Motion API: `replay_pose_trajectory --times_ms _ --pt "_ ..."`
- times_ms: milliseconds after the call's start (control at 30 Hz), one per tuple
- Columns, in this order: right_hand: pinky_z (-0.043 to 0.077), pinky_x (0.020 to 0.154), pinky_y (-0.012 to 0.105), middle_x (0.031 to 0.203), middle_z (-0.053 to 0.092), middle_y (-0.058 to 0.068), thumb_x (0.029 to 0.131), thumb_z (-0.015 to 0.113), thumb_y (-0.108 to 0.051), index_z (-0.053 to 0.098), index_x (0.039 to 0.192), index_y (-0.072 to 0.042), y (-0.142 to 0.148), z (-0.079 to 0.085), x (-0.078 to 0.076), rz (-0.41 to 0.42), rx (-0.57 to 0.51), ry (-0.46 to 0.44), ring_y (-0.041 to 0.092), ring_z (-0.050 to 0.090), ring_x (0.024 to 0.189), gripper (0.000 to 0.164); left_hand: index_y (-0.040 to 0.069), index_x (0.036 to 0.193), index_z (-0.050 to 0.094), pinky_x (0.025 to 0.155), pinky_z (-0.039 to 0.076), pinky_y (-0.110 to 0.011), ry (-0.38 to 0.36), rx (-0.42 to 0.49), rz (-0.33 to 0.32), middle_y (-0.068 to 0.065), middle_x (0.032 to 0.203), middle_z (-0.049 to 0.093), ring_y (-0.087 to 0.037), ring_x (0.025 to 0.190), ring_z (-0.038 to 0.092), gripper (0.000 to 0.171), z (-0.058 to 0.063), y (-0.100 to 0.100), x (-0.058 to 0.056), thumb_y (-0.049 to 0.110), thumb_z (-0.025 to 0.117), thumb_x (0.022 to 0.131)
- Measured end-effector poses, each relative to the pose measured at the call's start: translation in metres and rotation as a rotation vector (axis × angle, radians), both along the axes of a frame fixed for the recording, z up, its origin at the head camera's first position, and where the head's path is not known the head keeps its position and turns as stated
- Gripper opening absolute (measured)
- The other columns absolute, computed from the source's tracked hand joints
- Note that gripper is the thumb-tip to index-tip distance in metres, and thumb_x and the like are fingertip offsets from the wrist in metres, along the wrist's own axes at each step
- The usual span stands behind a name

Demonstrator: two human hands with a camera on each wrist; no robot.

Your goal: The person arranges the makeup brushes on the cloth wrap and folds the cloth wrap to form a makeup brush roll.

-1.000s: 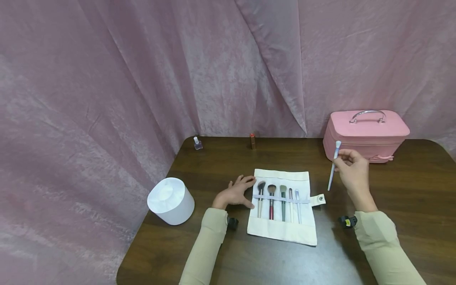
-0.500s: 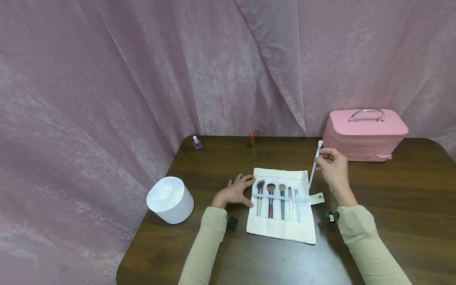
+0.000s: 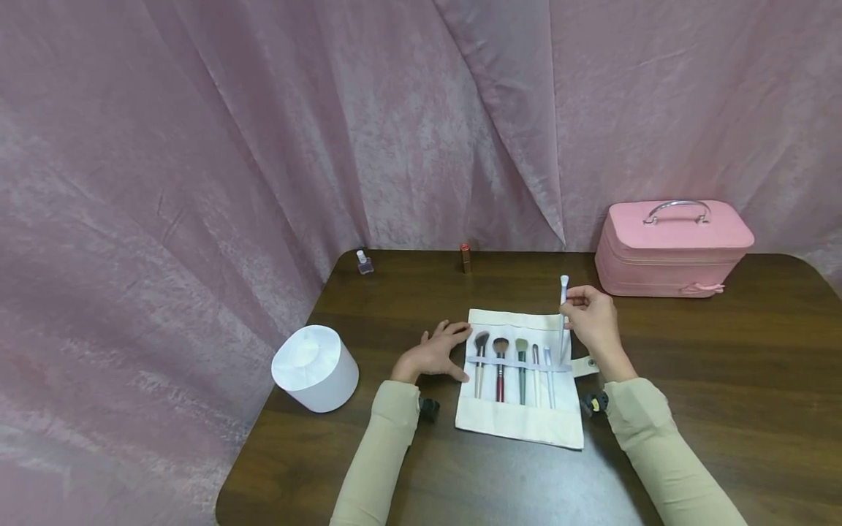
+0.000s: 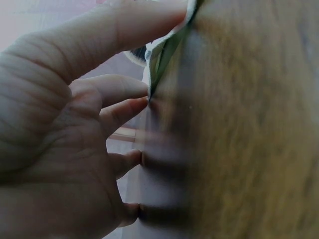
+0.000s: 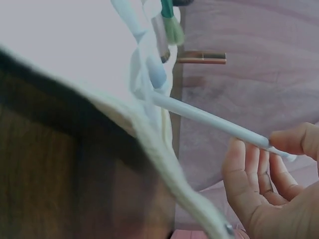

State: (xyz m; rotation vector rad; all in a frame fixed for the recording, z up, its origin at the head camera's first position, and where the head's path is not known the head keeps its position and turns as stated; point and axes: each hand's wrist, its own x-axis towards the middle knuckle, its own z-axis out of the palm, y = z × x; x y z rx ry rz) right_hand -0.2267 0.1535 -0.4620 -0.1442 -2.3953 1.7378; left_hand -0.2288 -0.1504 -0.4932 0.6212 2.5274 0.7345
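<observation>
Table (image 3: pixel 500 482) under brush roll (image 3: pixel 516 424), curtain (image 3: pixel 421 146) behind

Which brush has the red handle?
The red-handled brush, second from left on the white cloth, between the slanted-head brush and the green-handled brush; no other is red.

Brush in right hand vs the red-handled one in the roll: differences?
Handle: pale on the held brush, red on the red-handled brush. Head: small and whitish on the held brush, wider and brown on the red-handled brush. Pose: the right hand pinches the held brush, tilted up; the red-handled brush lies under the strap. Both heads point away from the person.
</observation>
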Motion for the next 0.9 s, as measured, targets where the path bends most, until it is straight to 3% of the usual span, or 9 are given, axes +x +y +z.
replay_pose_trajectory --times_ms 533,900 --pt "0.057 0.059 0.026 0.097 0.063 0.021 0.095 0.058 0.002 0.055 0.121 0.016 0.0028 -0.0021 0.0048 0.143 0.046 -0.137 0.017 0.06 0.068 0.029 0.014 0.16 0.031 0.117 0.0 -0.065 -0.013 -0.002 0.004 -0.002 0.167 0.02 -0.033 0.154 0.0 0.095 0.001 0.0002 0.0 0.022 0.086 0.083" --pt "0.058 0.061 0.03 0.091 0.063 0.017 0.095 0.056 0.001 0.051 0.125 0.018 0.0068 -0.0052 0.0054 0.231 0.018 -0.222 0.017 0.059 0.066 0.035 0.015 0.16 0.031 0.117 -0.001 -0.065 -0.014 -0.005 0.01 -0.001 0.167 0.02 -0.032 0.154 -0.001 0.095 -0.0006 0.0004 -0.0006 0.022 0.086 0.083"
